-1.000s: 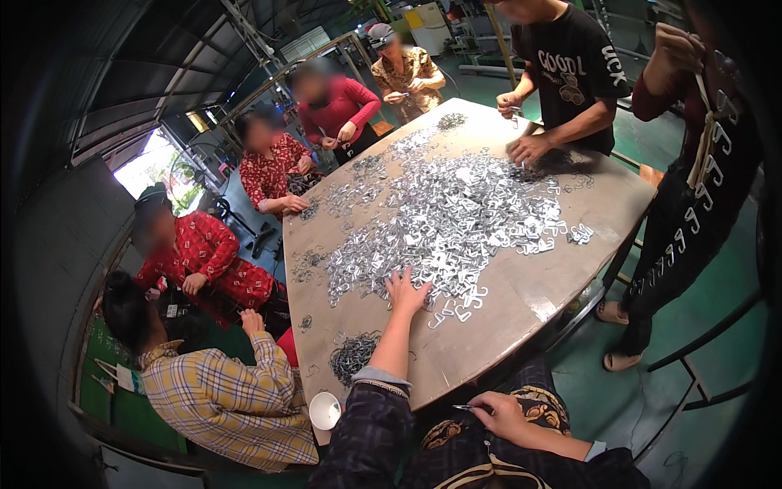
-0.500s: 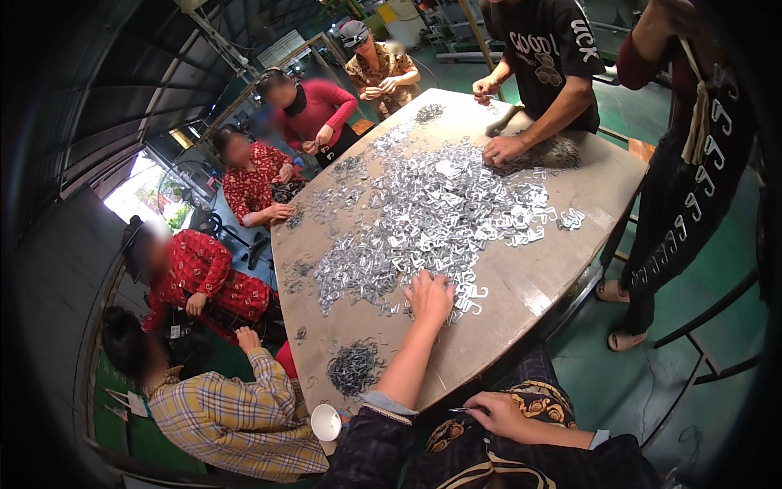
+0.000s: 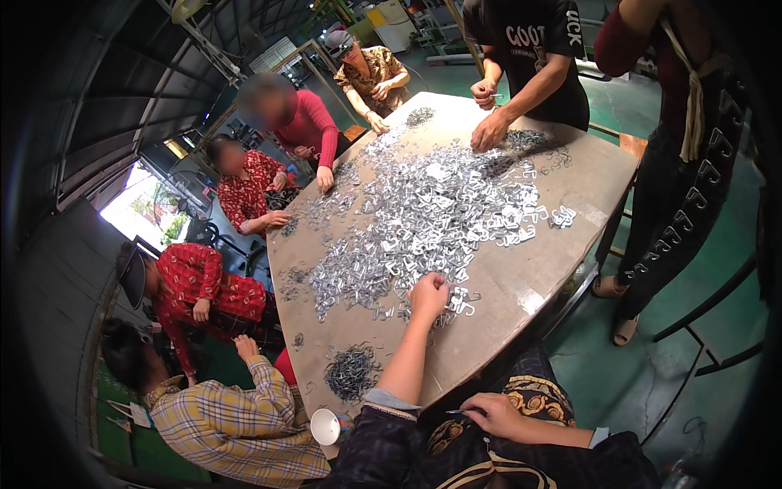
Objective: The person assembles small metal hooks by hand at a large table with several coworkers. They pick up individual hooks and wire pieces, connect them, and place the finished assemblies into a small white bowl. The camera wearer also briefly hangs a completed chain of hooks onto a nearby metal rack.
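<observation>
A wide heap of small silvery metal hooks (image 3: 444,204) is spread over the tan tabletop (image 3: 497,318). At its near edge, my left hand (image 3: 429,295) has its fingers closed and pressed together. What lies in them, if anything, is hidden. Low over my lap, beyond the table's near edge, my right hand (image 3: 493,413) pinches a small thin metal piece (image 3: 456,411) that pokes out past its fingertips. A dense pile of darker small metal pieces (image 3: 352,372) lies left of my left forearm.
A white cup (image 3: 325,426) stands at the table's near left corner. Several people are around the table, some with hands at the metal pieces. At the far right of the heap, one person's hand (image 3: 490,130) reaches in. Smaller dark clusters (image 3: 419,116) dot the table's edges.
My left hand has gone from spread fingers over the heap's edge to closed fingers. A person in a pink top now reaches to the table. My right hand stays over my lap.
</observation>
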### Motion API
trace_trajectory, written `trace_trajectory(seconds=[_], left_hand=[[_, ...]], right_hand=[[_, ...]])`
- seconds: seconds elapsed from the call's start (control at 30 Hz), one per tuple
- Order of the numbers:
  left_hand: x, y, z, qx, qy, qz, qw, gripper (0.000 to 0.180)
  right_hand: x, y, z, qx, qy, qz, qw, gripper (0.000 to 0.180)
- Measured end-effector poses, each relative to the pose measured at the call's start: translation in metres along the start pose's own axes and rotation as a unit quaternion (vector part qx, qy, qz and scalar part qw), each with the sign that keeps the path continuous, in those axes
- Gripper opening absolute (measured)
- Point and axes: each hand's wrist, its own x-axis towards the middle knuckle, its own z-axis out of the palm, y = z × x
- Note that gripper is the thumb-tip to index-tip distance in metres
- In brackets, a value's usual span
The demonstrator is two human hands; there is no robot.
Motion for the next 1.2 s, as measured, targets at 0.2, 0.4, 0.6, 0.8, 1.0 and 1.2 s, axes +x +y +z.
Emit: trace_trajectory(seconds=[0.2,0.4,0.6,0.8,1.0,1.2], left_hand=[[-0.041,-0.035,-0.022,-0.099,0.043,0.032,0.994,0.015],[-0.095,-0.058,-0.045,-0.022,0.093,0.026,0.995,0.013],[-0.109,-0.073,-0.057,-0.148,-0.038,-0.057,0.987,0.033],[-0.125,-0.047,-0.026,0.102,0.045,0.088,0.99,0.049],[-0.136,-0.038,-0.031,-0.021,0.02,0.104,0.994,0.033],[-0.139,-0.104,-0.069,0.162,0.175,0.005,0.971,0.022]], right_hand=[[0.0,0.0,0.002,-0.011,0.002,-0.01,1.0,0.012],[0.002,-0.004,0.003,-0.004,-0.003,-0.009,1.0,0.012],[0.004,-0.01,0.004,-0.01,-0.014,-0.008,1.0,0.012],[0.002,-0.005,0.009,-0.019,-0.013,-0.026,0.999,0.013],[0.001,-0.015,0.008,-0.024,-0.009,0.004,1.0,0.011],[0.001,-0.014,0.01,-0.027,0.0,-0.013,1.0,0.011]])
